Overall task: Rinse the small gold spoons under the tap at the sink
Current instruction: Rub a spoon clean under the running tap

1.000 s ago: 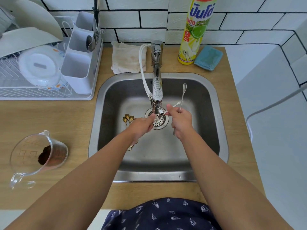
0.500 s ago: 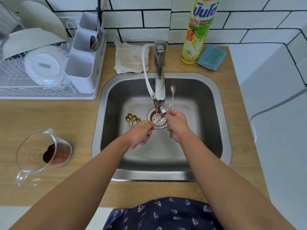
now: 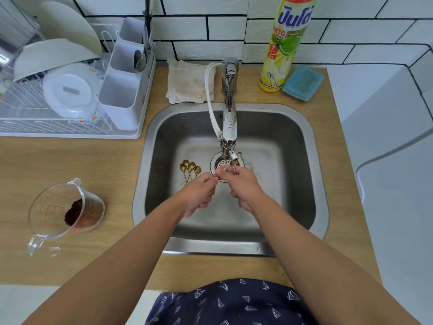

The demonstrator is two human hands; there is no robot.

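Several small gold spoons (image 3: 190, 168) lie together on the sink floor, left of the drain (image 3: 225, 162). My right hand (image 3: 243, 187) grips thin silver spoons (image 3: 230, 168) just below the tap (image 3: 229, 127); a handle end pokes out under the palm. My left hand (image 3: 199, 193) has its fingers curled, thumb and forefinger pinching the silver spoons where they meet the right hand's fingertips. Neither hand touches the gold spoons. Whether water is running is unclear.
The steel sink (image 3: 321, 184) sits in a wooden counter. A dish rack (image 3: 70, 99) with a cutlery caddy stands at the back left, and a glass measuring jug (image 3: 68, 212) with brown powder at the left. Behind the sink are a cloth (image 3: 187, 80), a detergent bottle (image 3: 285, 43) and a blue sponge (image 3: 303, 83).
The long silver spoon that stood upright out of my right hand has tipped down towards the tap. Both hands have drawn closer together under the spout. The gold spoons have not moved.
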